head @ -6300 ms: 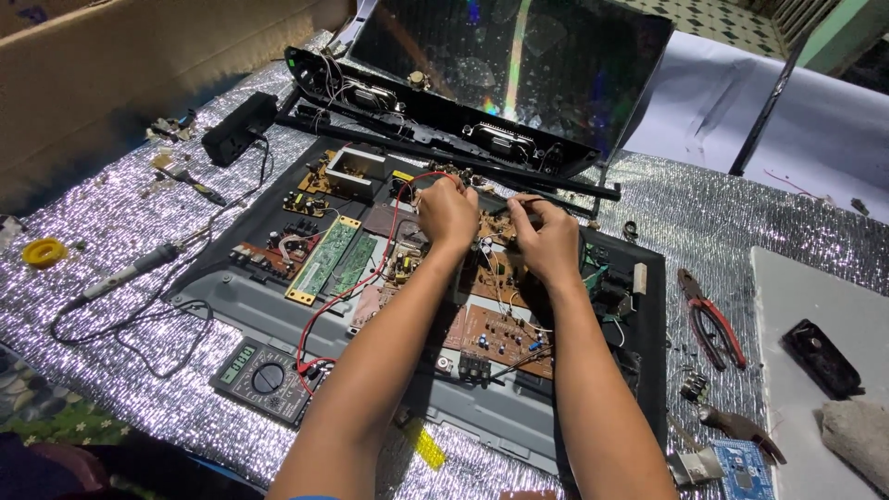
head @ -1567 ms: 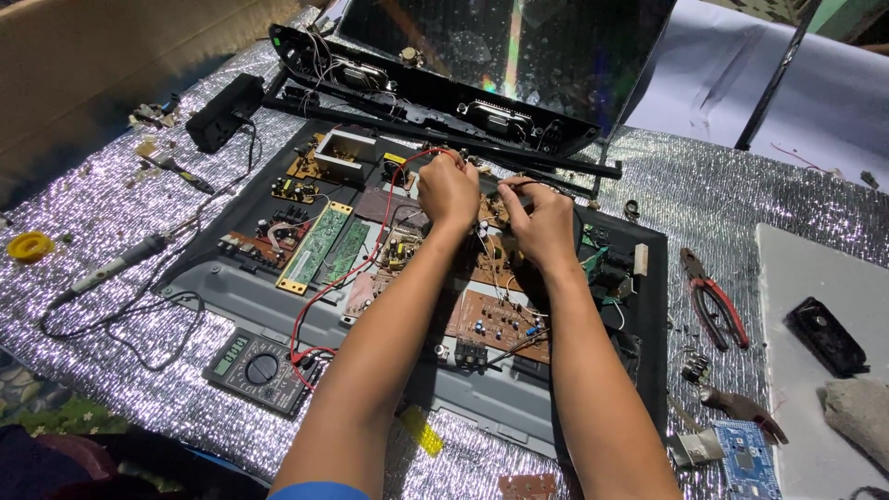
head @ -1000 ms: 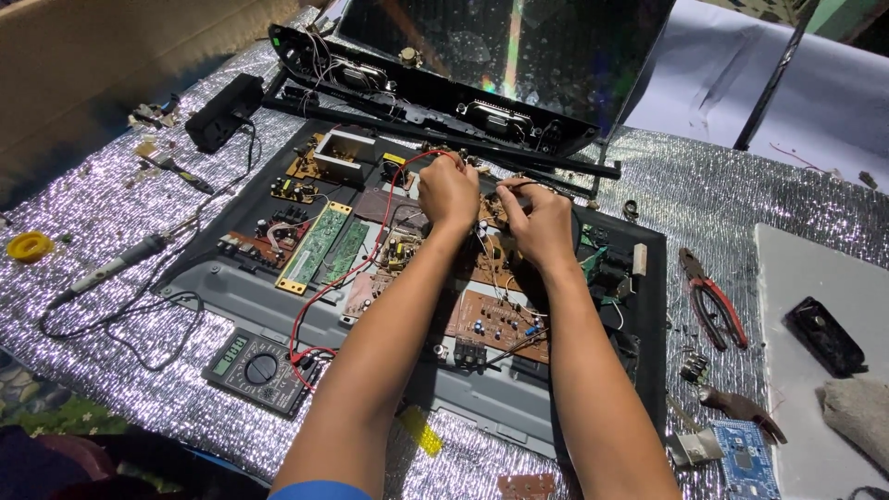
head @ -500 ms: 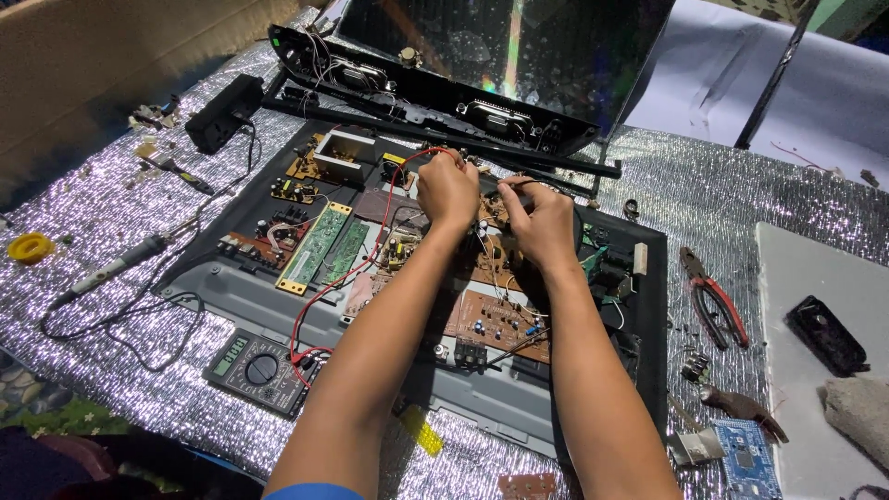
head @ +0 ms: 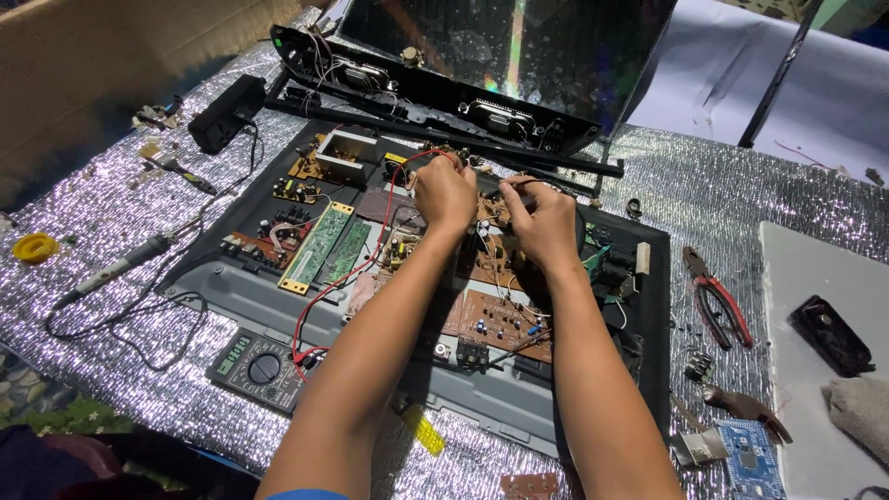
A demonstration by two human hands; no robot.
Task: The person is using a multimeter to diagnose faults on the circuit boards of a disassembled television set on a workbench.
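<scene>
Probes on red and black leads run from the meter (head: 256, 368) at the near left up to the brown circuit board (head: 500, 255) in the middle of the open television. Left hand (head: 444, 193) pinches the red wire (head: 394, 199); right hand (head: 544, 222) pinches a dark lead. A tip could slip and bridge two joints, and a forearm could drag the slack wire.

From where I stood, both fingertips were buried among the parts, so whatever the left hand (head: 446, 192) and right hand (head: 542, 222) pinched stayed hidden. Their forearms covered the middle of the brown circuit board (head: 505, 319). The small blue board (head: 752, 461) ran off the bottom edge. Parts on the green board (head: 318, 244) were too tiny to tell.
</scene>
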